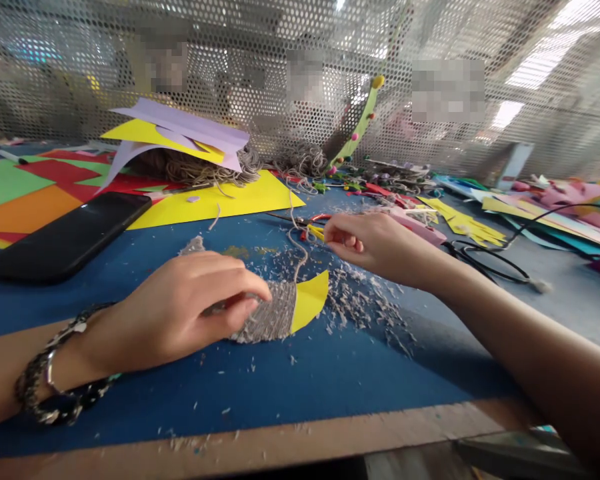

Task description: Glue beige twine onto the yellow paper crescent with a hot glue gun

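Observation:
My left hand (180, 310) lies over a yellow paper piece (311, 300) wound with grey yarn (275, 312), thumb and fingers closed on the wound part. The paper's curved yellow end sticks out to the right, bare of yarn. From the winding a loose yarn strand (303, 257) runs up and away across the blue table. My right hand (365, 243) is curled at the red and yellow handles of a pair of scissors (313, 228), whose dark blades point left, near the strand. The fingertips partly hide the handles.
Grey yarn clippings (365, 300) litter the blue tabletop (180, 413). A black phone (70, 237) lies left, by coloured paper sheets (35, 180). Behind are a yarn heap (205, 167) under lilac paper (190, 127), a perforated metal screen (260, 40), and a black cable (485, 260) right.

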Action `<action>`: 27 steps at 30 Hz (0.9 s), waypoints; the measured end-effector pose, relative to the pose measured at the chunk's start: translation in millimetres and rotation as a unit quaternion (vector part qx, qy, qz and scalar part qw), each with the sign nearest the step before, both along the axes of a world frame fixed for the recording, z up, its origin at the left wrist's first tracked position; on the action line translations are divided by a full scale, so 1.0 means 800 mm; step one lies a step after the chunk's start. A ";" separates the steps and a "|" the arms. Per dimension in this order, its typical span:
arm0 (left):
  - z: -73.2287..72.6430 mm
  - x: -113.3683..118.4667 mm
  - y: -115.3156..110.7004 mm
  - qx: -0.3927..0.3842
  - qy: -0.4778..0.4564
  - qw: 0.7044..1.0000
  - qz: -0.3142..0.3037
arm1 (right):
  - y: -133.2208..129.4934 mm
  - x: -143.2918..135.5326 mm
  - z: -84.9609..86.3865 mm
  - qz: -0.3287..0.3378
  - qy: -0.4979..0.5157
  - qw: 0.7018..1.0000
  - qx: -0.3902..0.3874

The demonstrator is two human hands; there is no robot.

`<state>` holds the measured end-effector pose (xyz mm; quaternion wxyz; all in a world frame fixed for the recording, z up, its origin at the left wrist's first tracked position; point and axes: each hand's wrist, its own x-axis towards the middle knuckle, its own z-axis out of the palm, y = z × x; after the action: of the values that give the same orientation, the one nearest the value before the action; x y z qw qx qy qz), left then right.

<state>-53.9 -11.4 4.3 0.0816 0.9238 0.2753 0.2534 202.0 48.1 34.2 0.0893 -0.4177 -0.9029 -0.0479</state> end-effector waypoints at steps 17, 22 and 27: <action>0.000 0.040 -0.009 -0.051 0.111 0.988 0.097 | -0.038 -0.011 -0.002 0.174 0.000 0.976 -0.134; 0.005 0.031 -0.001 0.023 0.149 0.987 0.053 | -0.038 -0.011 -0.002 0.198 -0.047 0.977 -0.063; 0.008 0.026 0.001 0.027 0.120 0.989 0.079 | -0.041 -0.016 -0.001 0.249 -0.081 0.960 0.095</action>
<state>-32.9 -10.4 10.9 0.0031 0.9246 0.3485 0.1541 189.2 15.0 33.5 0.0646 -0.1635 -0.9739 -0.1434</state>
